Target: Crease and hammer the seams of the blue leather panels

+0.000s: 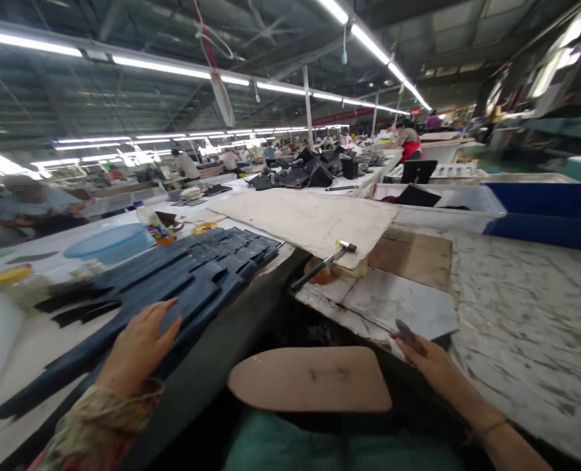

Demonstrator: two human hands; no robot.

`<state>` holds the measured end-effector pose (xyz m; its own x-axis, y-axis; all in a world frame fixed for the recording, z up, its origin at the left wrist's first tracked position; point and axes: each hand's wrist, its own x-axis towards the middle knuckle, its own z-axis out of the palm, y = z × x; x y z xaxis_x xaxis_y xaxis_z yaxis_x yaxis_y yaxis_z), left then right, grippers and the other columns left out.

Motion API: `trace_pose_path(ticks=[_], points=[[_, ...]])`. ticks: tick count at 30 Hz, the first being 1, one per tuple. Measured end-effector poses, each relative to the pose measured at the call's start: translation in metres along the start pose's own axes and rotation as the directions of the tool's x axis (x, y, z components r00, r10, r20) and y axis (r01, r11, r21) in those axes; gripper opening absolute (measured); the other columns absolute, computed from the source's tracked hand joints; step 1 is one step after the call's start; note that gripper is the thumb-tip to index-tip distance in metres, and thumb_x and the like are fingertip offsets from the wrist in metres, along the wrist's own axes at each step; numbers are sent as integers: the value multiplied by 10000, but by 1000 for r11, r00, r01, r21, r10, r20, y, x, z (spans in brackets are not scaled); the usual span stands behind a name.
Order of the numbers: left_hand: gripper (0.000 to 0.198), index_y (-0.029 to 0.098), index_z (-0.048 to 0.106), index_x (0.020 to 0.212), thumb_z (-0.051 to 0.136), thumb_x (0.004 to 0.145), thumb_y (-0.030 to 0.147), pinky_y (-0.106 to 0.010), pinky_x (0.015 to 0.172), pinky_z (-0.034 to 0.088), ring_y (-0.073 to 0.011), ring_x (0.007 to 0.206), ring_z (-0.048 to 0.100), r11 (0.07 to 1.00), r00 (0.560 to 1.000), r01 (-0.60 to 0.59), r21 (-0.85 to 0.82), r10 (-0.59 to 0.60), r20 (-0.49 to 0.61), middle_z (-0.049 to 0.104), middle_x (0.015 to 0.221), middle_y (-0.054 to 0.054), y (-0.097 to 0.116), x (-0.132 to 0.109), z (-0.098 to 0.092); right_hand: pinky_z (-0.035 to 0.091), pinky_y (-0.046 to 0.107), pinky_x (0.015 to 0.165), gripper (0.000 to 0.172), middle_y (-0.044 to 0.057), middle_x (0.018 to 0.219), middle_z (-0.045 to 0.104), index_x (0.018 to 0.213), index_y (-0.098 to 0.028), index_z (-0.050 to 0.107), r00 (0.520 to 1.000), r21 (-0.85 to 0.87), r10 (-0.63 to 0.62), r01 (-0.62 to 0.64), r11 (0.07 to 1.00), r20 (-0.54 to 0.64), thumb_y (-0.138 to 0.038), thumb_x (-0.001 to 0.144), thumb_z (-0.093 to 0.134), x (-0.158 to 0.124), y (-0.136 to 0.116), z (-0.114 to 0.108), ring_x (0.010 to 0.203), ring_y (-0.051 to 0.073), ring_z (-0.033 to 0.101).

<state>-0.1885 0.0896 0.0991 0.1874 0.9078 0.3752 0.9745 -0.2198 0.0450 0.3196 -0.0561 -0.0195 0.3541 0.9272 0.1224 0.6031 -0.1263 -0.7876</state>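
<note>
My left hand [138,347] lies over the near part of the dark blue leather-like strips [187,275], its thumb apart from the fingers. The strips overlap in rows on the left table. In my right hand [428,360] is a short dark tool [404,330] with a rounded end, held between thumb and fingers; its exact kind is not clear. That hand is at the edge of the right table, by a grey-white sheet [401,301]. Between my arms, a tan board [313,379] with one rounded end sits over my lap.
A hammer [322,269] leans by an amber container [320,271]. Behind lies a cream cloth [310,212]. A light blue lid [108,243] and a bottle [158,229] are at left, a clear bin [467,212] at right. Black pieces [305,170] are piled farther back; a person [35,206] sits at left.
</note>
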Motion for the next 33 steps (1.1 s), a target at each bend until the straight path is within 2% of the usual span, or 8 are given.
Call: trace_pose_path(ticks=[2, 5, 7, 9, 14, 22, 28, 33], points=[[559, 134, 450, 1266, 322, 834, 465, -451, 983, 369, -307, 1162, 477, 977, 989, 133, 169, -143, 47, 501, 1276, -147, -28, 5, 6, 472, 292, 613, 446, 29, 680, 638, 978, -167, 643, 975, 121, -121, 99, 988, 184, -519, 805, 431, 4, -44, 30, 638, 174, 595], [576, 93, 450, 1276, 270, 848, 435, -450, 923, 406, -327, 1169, 467, 912, 911, 290, 289, -356, 209, 441, 1338, -164, -61, 6, 26, 430, 264, 621, 361, 20, 730, 627, 955, -180, 620, 881, 189, -260, 198, 962, 395, -448, 856, 400, 3, -101, 57, 684, 159, 573], [562, 88, 468, 1253, 260, 851, 421, -426, 884, 425, -318, 1141, 489, 905, 883, 309, 293, -388, 265, 450, 1324, -165, -72, 9, 36, 398, 245, 611, 289, 10, 731, 613, 885, -187, 612, 801, 189, -336, 278, 942, 494, -382, 870, 399, 1, -132, 69, 685, 145, 556], [516, 108, 492, 1217, 281, 848, 399, -424, 856, 428, -312, 1097, 511, 911, 906, 283, 300, -356, 227, 489, 1272, -160, -75, 15, 39, 366, 234, 603, 234, 4, 711, 594, 799, -181, 593, 732, 161, -392, 368, 916, 557, -305, 864, 406, 3, -157, 79, 671, 133, 534], [446, 151, 469, 1238, 376, 819, 273, -445, 904, 373, -294, 1147, 450, 922, 968, 217, 321, -246, 51, 495, 1274, -139, -73, 45, 37, 315, 215, 577, 127, -11, 686, 563, 701, -174, 545, 617, 117, -481, 535, 837, 623, -150, 781, 449, 18, -207, 115, 649, 110, 499], [391, 156, 652, 1014, 353, 861, 355, -367, 862, 402, -279, 984, 526, 921, 935, 335, 199, -350, 47, 600, 1066, -131, -103, 67, 65, 394, 229, 739, 211, 26, 892, 653, 909, -185, 621, 436, 48, -697, 829, 557, 570, -107, 778, 475, 60, -291, 194, 845, 146, 574], [514, 154, 686, 928, 260, 889, 441, -360, 857, 410, -282, 970, 541, 906, 908, 417, 77, -419, 7, 606, 1076, -134, -108, 62, 68, 364, 286, 921, 268, 99, 1116, 600, 1038, -146, 601, 445, -29, -720, 860, 510, 533, -128, 827, 437, 99, -343, 259, 1055, 175, 517], [498, 151, 682, 880, 288, 874, 456, -357, 835, 429, -288, 955, 581, 848, 850, 526, -62, -527, -7, 645, 1010, -148, -115, 68, 71, 374, 338, 931, 278, 158, 1146, 576, 1035, -101, 611, 533, -161, -654, 825, 541, 537, -117, 827, 426, 105, -342, 303, 1109, 212, 489]])
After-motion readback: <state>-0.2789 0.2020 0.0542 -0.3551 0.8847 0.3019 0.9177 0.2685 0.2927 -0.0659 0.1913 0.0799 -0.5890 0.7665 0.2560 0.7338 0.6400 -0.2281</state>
